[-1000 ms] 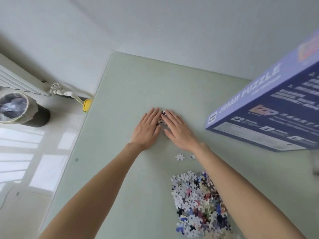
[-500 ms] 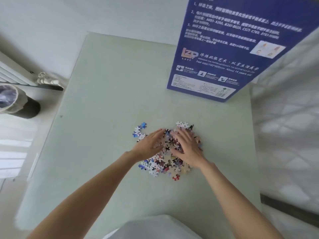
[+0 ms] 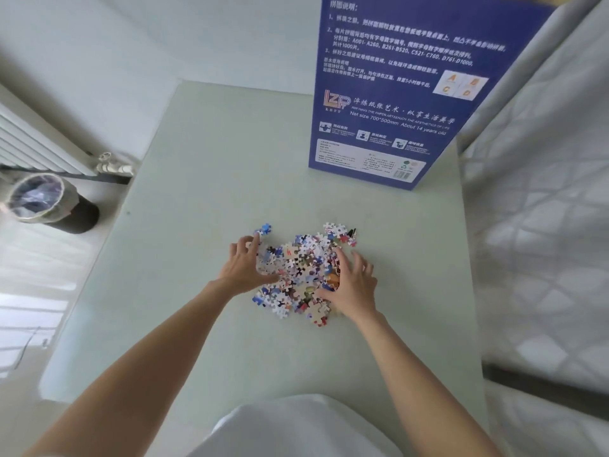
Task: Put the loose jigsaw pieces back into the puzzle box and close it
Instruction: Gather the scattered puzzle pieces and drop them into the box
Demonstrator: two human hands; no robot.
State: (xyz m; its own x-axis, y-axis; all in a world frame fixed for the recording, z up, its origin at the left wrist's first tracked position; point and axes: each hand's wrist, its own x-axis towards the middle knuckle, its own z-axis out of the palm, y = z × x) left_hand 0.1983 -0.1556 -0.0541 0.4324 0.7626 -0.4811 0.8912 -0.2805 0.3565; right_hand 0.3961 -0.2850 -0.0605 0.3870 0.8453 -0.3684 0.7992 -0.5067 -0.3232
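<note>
Gathering step, by the look of it: left hand [image 3: 245, 270] and right hand [image 3: 354, 285] set on either side of the heap of jigsaw pieces [image 3: 301, 273] at mid counter [image 3: 204, 192], palms turned inward as if to herd the heap together. Left fingers [image 3: 252, 242] loosely spread and slightly bent along the left edge of the heap, thumb laid in among the pieces; right fingers [image 3: 361, 262] likewise spread and lightly curved over the right edge, pinching nothing that can be made out. Small stray cluster of blue pieces [image 3: 263, 229] just beyond the left fingertips, another loose bunch [image 3: 339, 230] at the far right corner of the heap. Puzzle box [image 3: 395, 94] at the far right of the counter, well apart from the pieces, printed blue face toward the camera, opening not visible, so whether open or closed cannot be told. Nothing boxed yet, judging from the heap's size. Next move likely: sweeping in the strays, cupping a handful between both palms, and carrying it far-right to the box, which probably needs turning or opening first. Bin [image 3: 43, 201] on the floor at left; quilted bed [image 3: 543, 225] along the right.
</note>
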